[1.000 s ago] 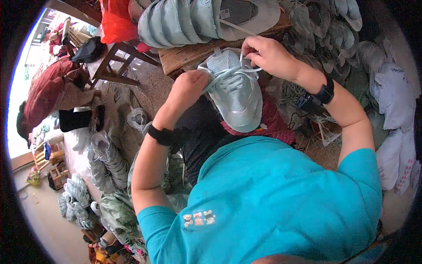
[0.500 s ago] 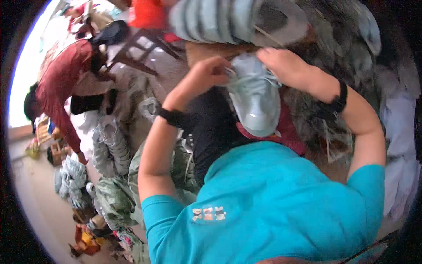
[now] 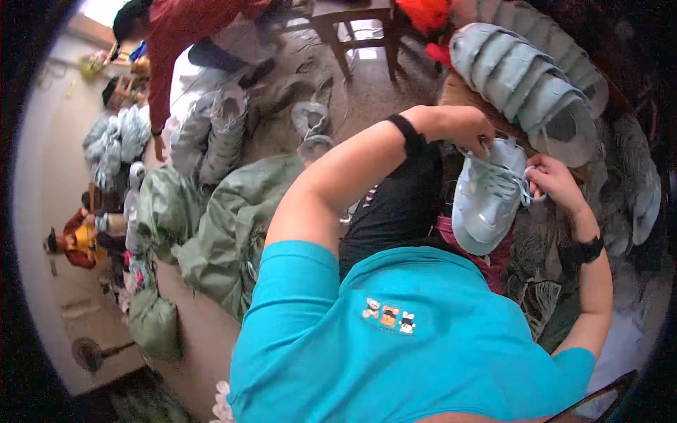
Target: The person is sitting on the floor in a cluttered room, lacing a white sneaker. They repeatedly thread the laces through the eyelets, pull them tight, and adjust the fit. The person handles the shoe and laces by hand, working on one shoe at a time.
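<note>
A pale blue-grey lace-up shoe (image 3: 482,215) rests over my lap with its toe toward me. My left hand (image 3: 467,128) is closed at the upper left of the shoe, its fingers pinching one end of the shoelace (image 3: 502,176). At the right side of the opening my right hand (image 3: 557,185) pinches a loop of the same lace. The lacing crosses the tongue in several rows. Black bands circle both my wrists.
Nested pale shoes (image 3: 518,74) lie in a row just beyond my hands, with more along the right. Green sacks (image 3: 236,204) and shoe stacks (image 3: 226,134) cover the floor at left. A person in a red sleeve (image 3: 166,63) bends over them near a wooden stool (image 3: 352,32).
My view has turned, so the shoe and hands appear farther right. Both hands have shifted from the sides of the shoe's opening to the laces, with a lace pulled out at the right.
</note>
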`<state>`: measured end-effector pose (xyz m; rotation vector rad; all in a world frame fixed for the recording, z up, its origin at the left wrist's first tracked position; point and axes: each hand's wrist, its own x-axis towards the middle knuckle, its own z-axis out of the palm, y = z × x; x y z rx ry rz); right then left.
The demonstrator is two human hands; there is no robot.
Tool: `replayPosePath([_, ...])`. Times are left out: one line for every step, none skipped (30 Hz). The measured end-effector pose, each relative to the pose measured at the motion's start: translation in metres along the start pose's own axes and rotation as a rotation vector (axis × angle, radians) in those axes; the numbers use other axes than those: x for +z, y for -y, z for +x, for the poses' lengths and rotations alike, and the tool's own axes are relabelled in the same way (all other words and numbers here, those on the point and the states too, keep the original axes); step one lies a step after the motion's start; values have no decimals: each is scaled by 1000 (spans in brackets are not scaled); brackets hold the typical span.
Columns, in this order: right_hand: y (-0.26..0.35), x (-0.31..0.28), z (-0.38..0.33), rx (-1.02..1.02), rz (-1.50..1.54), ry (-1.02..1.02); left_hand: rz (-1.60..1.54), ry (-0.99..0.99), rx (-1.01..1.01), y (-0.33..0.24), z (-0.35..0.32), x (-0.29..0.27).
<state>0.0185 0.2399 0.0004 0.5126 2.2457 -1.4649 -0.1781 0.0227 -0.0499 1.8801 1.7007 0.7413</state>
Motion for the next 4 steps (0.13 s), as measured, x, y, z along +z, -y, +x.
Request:
replayPosePath([0,-1,-1,-48,-19,38,-5,-6,-33,1,-2,0])
replayPosePath([-1,-3,-3,-95,-37,76,-11,-11,-65,2,-3,1])
replayPosePath([-4,-9,-4,-137,-51,108,-18,-11,-90,0,-2,1])
replayPosePath([-9,-17,0,-98,-49,144,-71,-27,-216,-2,-1,3])
